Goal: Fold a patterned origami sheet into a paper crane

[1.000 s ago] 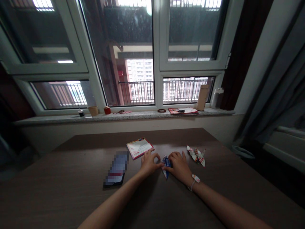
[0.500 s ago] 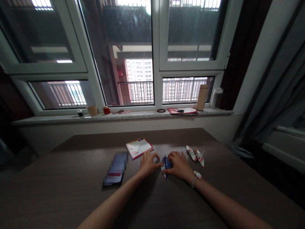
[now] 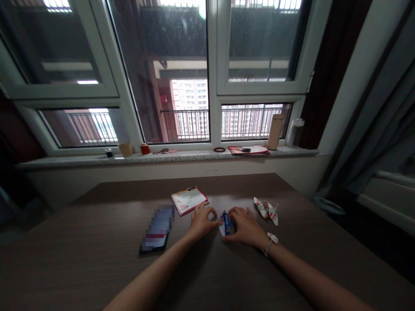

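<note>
A small piece of folded paper (image 3: 226, 223), printed blue and white, lies on the brown table (image 3: 207, 276) between my hands. My left hand (image 3: 201, 221) has its thumb and curled fingers at the paper's left edge. From the other side my right hand (image 3: 245, 225) holds the paper, its thumb at the near end and its fingers at the far right. Just beyond my right hand rest folded paper pieces (image 3: 266, 211) with red and green print. A stack of printed sheets (image 3: 189, 201) lies behind my left hand.
To the left lies a phone (image 3: 158, 229) with a blurred screen. The windowsill (image 3: 194, 156) bears a paper cup (image 3: 126, 150), a red spool-like item (image 3: 145, 149), a dark ring (image 3: 219, 150), scissors on red paper (image 3: 249, 150), a tan flask (image 3: 275, 132) and a pale bottle (image 3: 295, 133).
The paper's near tip, which pointed towards me, no longer shows, and its near end looks blunt. My right thumb and wrist have shifted slightly. My left hand stays put.
</note>
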Demonstrator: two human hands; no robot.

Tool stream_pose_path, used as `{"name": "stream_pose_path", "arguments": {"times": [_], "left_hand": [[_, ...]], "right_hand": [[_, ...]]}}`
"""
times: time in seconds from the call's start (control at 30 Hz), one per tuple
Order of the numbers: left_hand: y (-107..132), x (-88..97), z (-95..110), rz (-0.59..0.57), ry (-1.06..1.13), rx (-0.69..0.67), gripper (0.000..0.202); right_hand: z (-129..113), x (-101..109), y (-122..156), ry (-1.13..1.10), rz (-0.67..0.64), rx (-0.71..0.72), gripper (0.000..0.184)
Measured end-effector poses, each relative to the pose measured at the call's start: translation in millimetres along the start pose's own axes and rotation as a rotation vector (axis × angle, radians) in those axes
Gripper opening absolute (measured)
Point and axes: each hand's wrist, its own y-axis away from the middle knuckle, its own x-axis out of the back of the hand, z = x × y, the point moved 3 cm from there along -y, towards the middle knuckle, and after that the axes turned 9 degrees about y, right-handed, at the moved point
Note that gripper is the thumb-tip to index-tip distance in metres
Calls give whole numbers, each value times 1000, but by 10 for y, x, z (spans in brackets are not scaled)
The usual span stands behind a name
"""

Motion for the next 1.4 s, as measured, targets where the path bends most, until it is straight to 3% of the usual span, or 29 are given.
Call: {"name": "stream_pose_path", "arguments": {"times": [0.43,0.5,0.63,0.7,0.97,1.4], "left_hand": [[23,-33,-29,20,17,-34,25],[36,-33,-25,24,26,-39,24],[50,-25,-1,22,54,-51,20],[51,-23,9,25,75,-64,17],[29,-50,-28,24,169,-121,9],[15,-69,-49,29,197,-125,2]], "right_hand": [[38,-61,83,-63,-18,3,75],[54,-69,78,-97,-4,0,67],[98,-57,49,-157,73,-47,27],[107,-45,36,-148,96,-57,17],[83,-24,27,-72,125,-25,16],[72,-41,18,-137,99,11,16]]}}
